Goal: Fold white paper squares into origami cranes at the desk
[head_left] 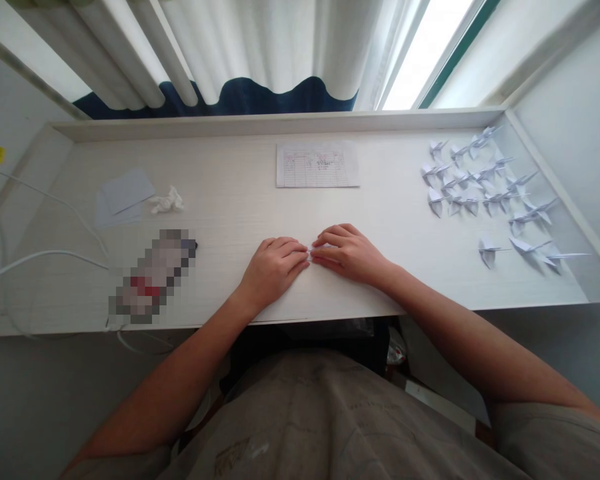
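Note:
My left hand [276, 267] and my right hand [349, 253] rest low over the white desk near its front edge, their fingertips almost meeting. A sliver of white paper [309, 254] shows between them. The fingers of both hands are pressed together on this paper and cover most of it, so its folded shape cannot be made out. Farther right stand several white origami cranes [487, 180], nearest to my right hand.
A printed form with handwriting [318, 165] lies at the back centre. On the left are loose paper sheets [127, 190], a crumpled tissue [169, 201], a pixelated dark-edged object [155, 277] and white cables [40, 260]. A raised rim [230, 127] borders the desk's back, below a curtain [265, 47].

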